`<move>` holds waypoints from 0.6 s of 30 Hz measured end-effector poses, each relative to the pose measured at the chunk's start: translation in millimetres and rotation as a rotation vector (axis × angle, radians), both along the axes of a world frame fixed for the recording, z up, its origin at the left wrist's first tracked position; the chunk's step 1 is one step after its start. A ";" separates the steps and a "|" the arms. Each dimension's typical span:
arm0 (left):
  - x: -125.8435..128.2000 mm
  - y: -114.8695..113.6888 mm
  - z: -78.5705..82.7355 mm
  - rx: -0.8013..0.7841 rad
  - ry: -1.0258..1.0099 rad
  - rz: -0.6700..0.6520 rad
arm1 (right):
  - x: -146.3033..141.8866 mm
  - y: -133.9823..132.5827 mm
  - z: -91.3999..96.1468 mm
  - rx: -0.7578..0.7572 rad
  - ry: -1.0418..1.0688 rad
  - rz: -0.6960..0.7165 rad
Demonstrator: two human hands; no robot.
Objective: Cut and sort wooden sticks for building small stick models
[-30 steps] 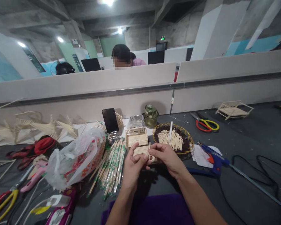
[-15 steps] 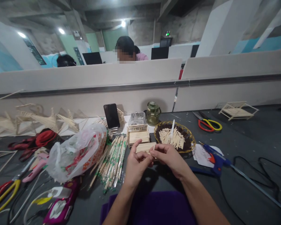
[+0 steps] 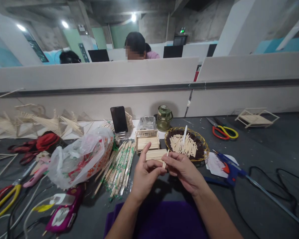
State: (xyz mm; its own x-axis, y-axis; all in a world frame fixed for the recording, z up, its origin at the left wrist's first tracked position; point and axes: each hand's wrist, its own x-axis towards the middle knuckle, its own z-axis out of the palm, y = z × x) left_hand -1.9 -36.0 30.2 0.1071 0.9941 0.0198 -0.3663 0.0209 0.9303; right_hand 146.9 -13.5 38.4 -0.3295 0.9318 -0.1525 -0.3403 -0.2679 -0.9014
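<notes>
Short wooden sticks (image 3: 166, 158) stand nearly upright between my two hands, pinched at the fingertips. My left hand (image 3: 145, 177) holds their lower end with thumb and bent fingers, its index finger pointing up. On the other side, my right hand (image 3: 188, 172) grips them between thumb and forefinger. Just behind the hands is a flat panel of sticks (image 3: 154, 154), partly covered by the fingers. Beyond it stands a small stick-built model (image 3: 147, 142) with a railing. A wicker basket (image 3: 204, 156) of cut sticks, with a white pen-like tool (image 3: 184, 135), is beside my right hand.
Wrapped chopsticks (image 3: 121, 169) and a plastic bag (image 3: 82, 159) lie left. A glue gun (image 3: 230, 171) with its cord and scissors (image 3: 223, 131) are right. A phone (image 3: 119, 120) and green jug (image 3: 163, 119) stand behind. Purple cloth (image 3: 161, 219) lies in front.
The sticks have come into clearer view between my fingertips, and my right hand has turned slightly. The view has shifted a little; the things on the table stay in place.
</notes>
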 end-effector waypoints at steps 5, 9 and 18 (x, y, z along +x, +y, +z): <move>-0.4 -0.6 2.7 -0.018 -0.001 -0.006 | 0.7 -3.3 0.4 0.028 -0.036 -0.028; -1.1 0.3 3.1 -0.019 -0.025 -0.040 | 2.5 -9.0 0.3 0.103 -0.135 -0.091; -0.3 2.3 -0.9 -0.013 -0.048 -0.068 | 0.0 -12.9 -2.8 0.320 -0.347 -0.215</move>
